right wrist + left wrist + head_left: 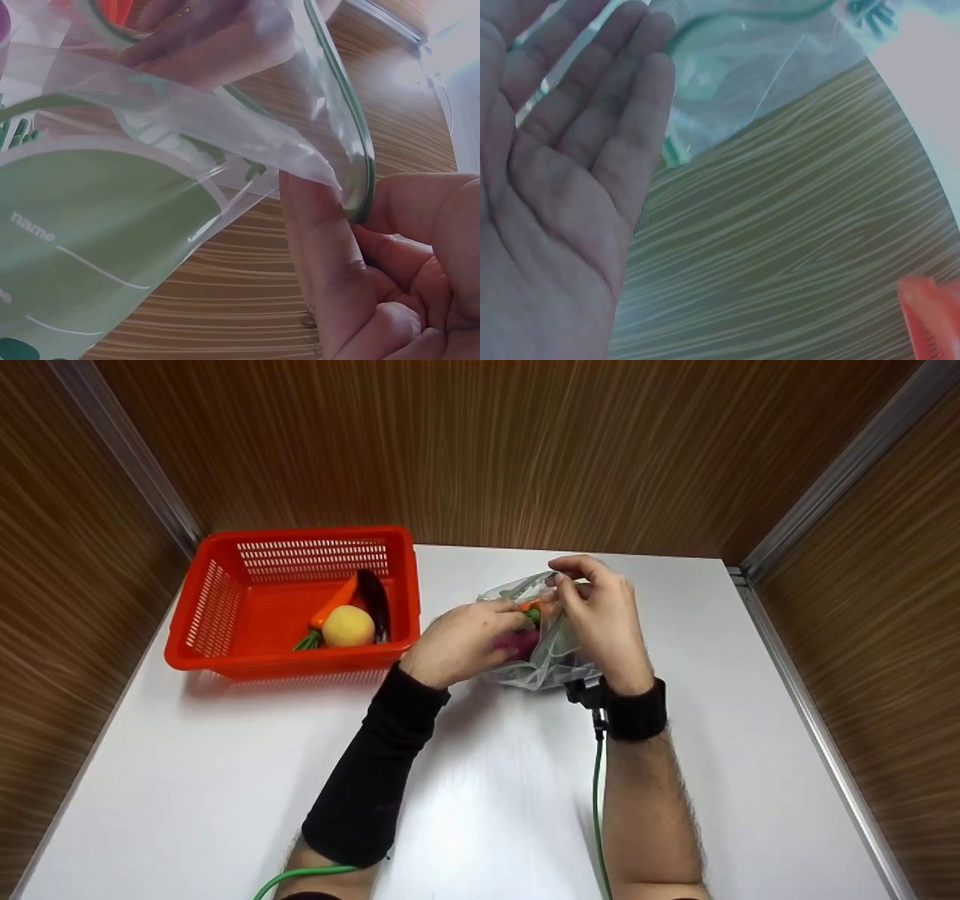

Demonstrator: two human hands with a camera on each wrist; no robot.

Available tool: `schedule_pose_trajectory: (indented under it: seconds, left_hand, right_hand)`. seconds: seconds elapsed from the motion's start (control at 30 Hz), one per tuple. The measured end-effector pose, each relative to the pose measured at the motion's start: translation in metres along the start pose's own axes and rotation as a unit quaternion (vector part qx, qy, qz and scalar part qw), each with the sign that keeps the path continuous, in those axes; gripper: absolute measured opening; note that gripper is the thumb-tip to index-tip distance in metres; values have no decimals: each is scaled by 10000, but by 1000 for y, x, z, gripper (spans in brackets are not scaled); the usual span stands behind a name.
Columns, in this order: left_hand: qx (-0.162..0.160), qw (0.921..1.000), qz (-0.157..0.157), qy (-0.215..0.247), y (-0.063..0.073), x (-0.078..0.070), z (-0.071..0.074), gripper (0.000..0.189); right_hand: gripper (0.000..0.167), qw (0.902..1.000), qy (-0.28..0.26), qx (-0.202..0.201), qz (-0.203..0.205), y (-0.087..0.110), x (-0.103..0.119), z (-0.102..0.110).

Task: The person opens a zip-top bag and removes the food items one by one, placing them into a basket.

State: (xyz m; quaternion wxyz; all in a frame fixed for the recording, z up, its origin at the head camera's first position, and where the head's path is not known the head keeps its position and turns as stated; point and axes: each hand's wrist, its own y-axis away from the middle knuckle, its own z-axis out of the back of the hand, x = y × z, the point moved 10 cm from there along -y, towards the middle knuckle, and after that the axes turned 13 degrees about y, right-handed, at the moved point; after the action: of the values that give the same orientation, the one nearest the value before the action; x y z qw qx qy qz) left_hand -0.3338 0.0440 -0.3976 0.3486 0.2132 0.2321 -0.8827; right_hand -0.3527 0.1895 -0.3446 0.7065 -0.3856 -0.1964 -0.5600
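Right grip [606, 619] pinches one clear bag [559, 649]; left grip [469, 639], unclenched, is at its mouth, one red basket [300, 661] beside it; white counter [510, 787] beneath, three wood-grain walls [465, 450] around.

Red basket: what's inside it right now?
The red basket holds an orange carrot, a yellow round fruit and a dark eggplant. Something reddish between them is too covered to identify; whatever lies underneath is hidden.

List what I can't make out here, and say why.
Head: the full shape of the purple item, partly covered by the left hand.
Head: the dark-red thing in the red basket, mostly hidden by the peach and eggplant.
Left wrist: most of the red basket, cut off at lower right.
Right wrist: the lower word's start on the zip bag, cut off by the left edge.
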Motion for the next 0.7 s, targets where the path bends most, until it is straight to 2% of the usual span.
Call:
schedule_pose_trajectory:
  seconds: [0.27, 0.43, 0.53, 0.7]
  left_hand:
    - [200, 9977, 637, -94, -7, 18, -19, 37]
    - [170, 9947, 1011, 20, -6, 30, -25, 44]
    - [113, 9933, 1152, 65, -5, 35, -27, 47]
    - [-12, 9926, 1214, 81, -5, 39, -31, 48]
  right_hand:
    - [26, 9999, -132, 61, -14, 1, 2, -1]
    - [26, 9998, -149, 103, -11, 2, 2, -1]
    - [26, 9997, -196, 126, -30, 1, 1, -3]
    - [26, 9994, -288, 189, -81, 1, 0, -5]
